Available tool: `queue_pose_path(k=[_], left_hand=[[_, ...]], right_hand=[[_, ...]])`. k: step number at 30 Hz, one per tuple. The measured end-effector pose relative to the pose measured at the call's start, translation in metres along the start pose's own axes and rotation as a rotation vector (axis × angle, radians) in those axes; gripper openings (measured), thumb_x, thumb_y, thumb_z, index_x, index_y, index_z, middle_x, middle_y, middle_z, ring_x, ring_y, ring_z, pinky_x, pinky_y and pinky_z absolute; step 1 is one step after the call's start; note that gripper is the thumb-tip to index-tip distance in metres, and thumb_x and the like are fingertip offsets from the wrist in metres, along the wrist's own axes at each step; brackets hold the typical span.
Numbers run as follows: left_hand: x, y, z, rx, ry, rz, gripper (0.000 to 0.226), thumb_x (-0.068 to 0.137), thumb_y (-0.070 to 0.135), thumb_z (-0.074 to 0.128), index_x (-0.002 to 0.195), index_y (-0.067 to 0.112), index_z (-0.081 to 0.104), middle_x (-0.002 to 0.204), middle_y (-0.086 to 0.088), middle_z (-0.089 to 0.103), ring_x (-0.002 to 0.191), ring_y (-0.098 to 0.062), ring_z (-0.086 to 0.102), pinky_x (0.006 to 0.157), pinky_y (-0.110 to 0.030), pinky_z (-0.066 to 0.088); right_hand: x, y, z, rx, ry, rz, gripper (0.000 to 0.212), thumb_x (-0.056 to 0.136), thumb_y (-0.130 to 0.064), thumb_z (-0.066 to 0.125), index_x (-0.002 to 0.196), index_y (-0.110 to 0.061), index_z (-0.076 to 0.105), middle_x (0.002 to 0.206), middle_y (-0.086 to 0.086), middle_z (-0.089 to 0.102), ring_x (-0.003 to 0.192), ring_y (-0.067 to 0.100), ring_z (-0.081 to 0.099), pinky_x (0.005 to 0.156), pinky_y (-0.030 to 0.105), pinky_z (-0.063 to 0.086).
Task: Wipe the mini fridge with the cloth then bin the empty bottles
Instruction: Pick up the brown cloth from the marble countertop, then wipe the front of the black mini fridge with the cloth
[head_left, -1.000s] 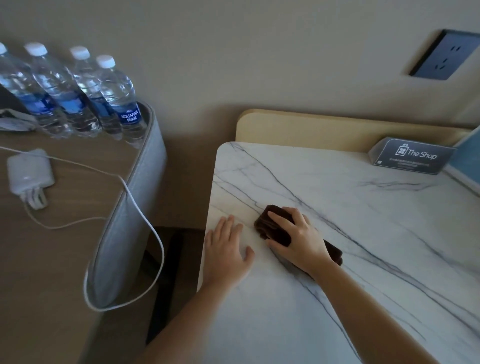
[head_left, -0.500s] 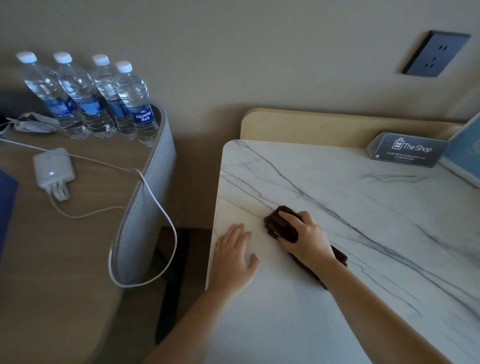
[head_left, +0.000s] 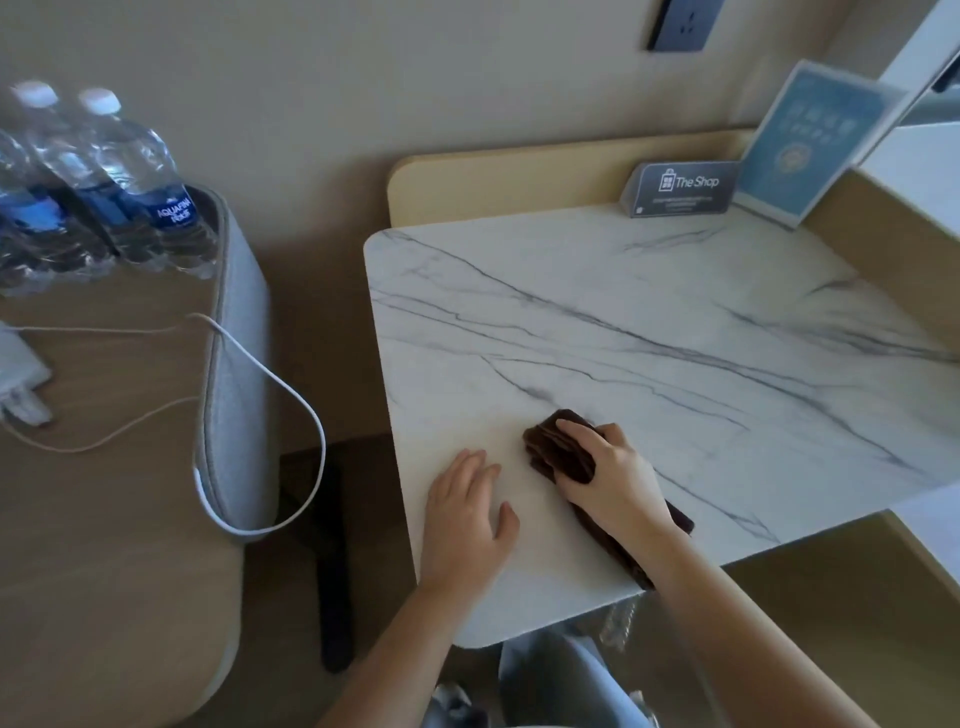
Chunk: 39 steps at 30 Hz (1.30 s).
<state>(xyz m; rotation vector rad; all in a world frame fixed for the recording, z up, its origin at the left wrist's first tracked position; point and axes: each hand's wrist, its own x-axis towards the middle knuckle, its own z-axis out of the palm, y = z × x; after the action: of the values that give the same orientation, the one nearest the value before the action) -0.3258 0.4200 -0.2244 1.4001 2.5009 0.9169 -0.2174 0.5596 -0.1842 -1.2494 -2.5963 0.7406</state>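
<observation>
A smooth, white marble-look worktop (head_left: 649, 322) with grey veins was seen; at 6 o'clock lay a soft dark-brown cloth (head_left: 558, 449), and clear glossy plastic bottles (head_left: 119, 182) stood at 9 o'clock.

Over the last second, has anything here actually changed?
Little beyond the camera's view, which swung right and brought a blue card into sight. The right hand still presses the brown cloth on the marble top; whether it slid is unclear. The left hand stays flat beside it, and the water bottles stand untouched.

Left hand (head_left: 467, 514) flat, fingers spread — right hand (head_left: 608, 478) curled, pressing down.
</observation>
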Motion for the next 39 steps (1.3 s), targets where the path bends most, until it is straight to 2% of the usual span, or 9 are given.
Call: queue_pose_path(k=[6, 8, 11, 15, 18, 22, 27, 32, 39], left_hand=[[-0.029, 0.011, 0.005, 0.024, -0.011, 0.048, 0.038, 0.078, 0.023, 0.053, 0.111, 0.005, 0.064, 0.121, -0.013, 0.060, 0.118, -0.030, 0.052, 0.099, -0.040, 0.033], [-0.037, 0.016, 0.007, 0.025, -0.024, 0.065, 0.039, 0.079, 0.024, 0.050, 0.109, 0.003, 0.064, 0.119, -0.016, 0.061, 0.116, -0.033, 0.054, 0.098, -0.041, 0.034], [-0.048, 0.028, 0.011, -0.007, -0.043, 0.108, 0.045, 0.080, 0.028, 0.040, 0.107, 0.000, 0.064, 0.116, -0.018, 0.061, 0.114, -0.036, 0.055, 0.096, -0.045, 0.038], [-0.064, 0.052, 0.019, -0.006, -0.030, 0.233, 0.040, 0.079, 0.023, 0.042, 0.100, -0.001, 0.065, 0.111, -0.019, 0.062, 0.110, -0.038, 0.057, 0.092, -0.049, 0.042], [-0.078, 0.075, 0.027, -0.031, -0.028, 0.312, 0.036, 0.080, 0.022, 0.043, 0.101, 0.001, 0.064, 0.113, -0.017, 0.061, 0.113, -0.035, 0.055, 0.094, -0.046, 0.043], [-0.101, 0.113, 0.041, -0.055, -0.031, 0.380, 0.035, 0.081, 0.020, 0.043, 0.104, 0.004, 0.064, 0.112, -0.013, 0.061, 0.114, -0.031, 0.053, 0.095, -0.041, 0.043], [-0.157, 0.165, 0.065, -0.059, -0.112, 0.321, 0.040, 0.080, 0.025, 0.041, 0.107, 0.006, 0.064, 0.116, -0.011, 0.061, 0.114, -0.030, 0.055, 0.089, -0.044, 0.049], [-0.207, 0.208, 0.087, -0.041, -0.186, 0.291, 0.044, 0.080, 0.028, 0.039, 0.110, 0.007, 0.064, 0.119, -0.012, 0.060, 0.116, -0.031, 0.053, 0.089, -0.047, 0.048], [-0.229, 0.239, 0.102, -0.006, -0.232, 0.301, 0.046, 0.079, 0.029, 0.037, 0.110, 0.006, 0.064, 0.119, -0.011, 0.060, 0.117, -0.031, 0.053, 0.090, -0.046, 0.045]], right_hand=[[-0.064, 0.013, -0.001, 0.053, 0.043, 0.070, 0.056, 0.077, -0.029, 0.065, 0.129, -0.035, 0.048, 0.109, 0.000, 0.051, 0.091, 0.022, 0.057, 0.076, 0.025, 0.044], [-0.081, 0.021, -0.003, 0.121, 0.082, 0.105, 0.056, 0.075, -0.026, 0.068, 0.128, -0.033, 0.051, 0.108, 0.000, 0.053, 0.093, 0.021, 0.058, 0.081, 0.026, 0.045], [-0.105, 0.034, -0.006, 0.224, 0.142, 0.155, 0.056, 0.072, -0.021, 0.071, 0.125, -0.030, 0.055, 0.105, -0.001, 0.056, 0.094, 0.016, 0.058, 0.081, 0.018, 0.040], [-0.141, 0.057, -0.019, 0.325, 0.203, 0.229, 0.055, 0.071, -0.018, 0.072, 0.123, -0.030, 0.056, 0.103, -0.005, 0.057, 0.092, 0.008, 0.055, 0.075, 0.002, 0.034], [-0.172, 0.082, -0.032, 0.381, 0.273, 0.288, 0.054, 0.071, -0.015, 0.073, 0.121, -0.028, 0.058, 0.103, -0.007, 0.058, 0.094, 0.006, 0.055, 0.076, -0.001, 0.034], [-0.222, 0.118, -0.046, 0.423, 0.347, 0.339, 0.052, 0.071, -0.012, 0.073, 0.118, -0.029, 0.060, 0.098, -0.009, 0.061, 0.094, 0.008, 0.057, 0.078, 0.006, 0.035], [-0.297, 0.168, -0.070, 0.424, 0.370, 0.376, 0.051, 0.072, -0.012, 0.072, 0.117, -0.032, 0.059, 0.099, -0.011, 0.061, 0.094, 0.007, 0.056, 0.076, 0.004, 0.035], [-0.360, 0.212, -0.095, 0.460, 0.415, 0.413, 0.051, 0.072, -0.015, 0.072, 0.114, -0.040, 0.058, 0.099, -0.012, 0.062, 0.095, 0.004, 0.057, 0.080, 0.012, 0.039], [-0.385, 0.247, -0.108, 0.559, 0.464, 0.426, 0.051, 0.073, -0.014, 0.071, 0.110, -0.046, 0.059, 0.101, -0.014, 0.065, 0.098, 0.005, 0.060, 0.087, 0.026, 0.046]])
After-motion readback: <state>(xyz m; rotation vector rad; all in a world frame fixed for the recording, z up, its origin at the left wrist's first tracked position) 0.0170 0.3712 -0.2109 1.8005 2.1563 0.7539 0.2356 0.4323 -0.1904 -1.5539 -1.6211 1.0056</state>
